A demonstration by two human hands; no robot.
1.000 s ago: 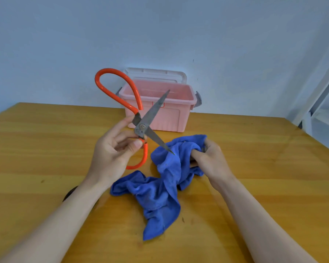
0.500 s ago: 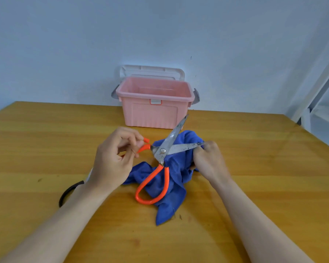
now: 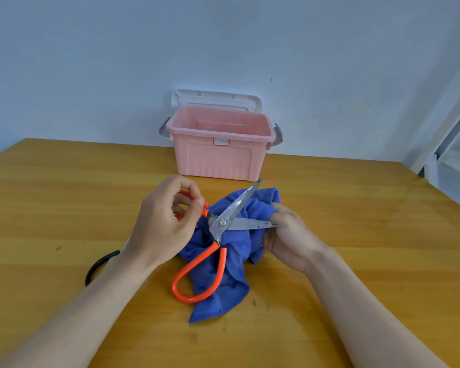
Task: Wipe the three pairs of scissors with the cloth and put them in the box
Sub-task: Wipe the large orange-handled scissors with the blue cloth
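Scissors (image 3: 218, 229): orange handles, grey metal blades with dark specks. Cloth (image 3: 231, 251): plain blue. Box (image 3: 218, 158): pink, ribbed front, grey side latches; lid (image 3: 215, 98) pale pinkish white. Table (image 3: 356, 208): yellow-brown wood grain. 2nd scissors' handle (image 3: 98, 266) black. Wall (image 3: 223, 43): plain pale blue-grey.

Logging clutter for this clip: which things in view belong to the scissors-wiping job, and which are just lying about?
Part of the job:
- orange-handled scissors, blades open, one handle gripped by the left hand
- blue cloth, held by the right hand
- pink box, lid open
- black-handled scissors, mostly hidden behind the left arm

Lying about:
- white shelf frame beyond the table
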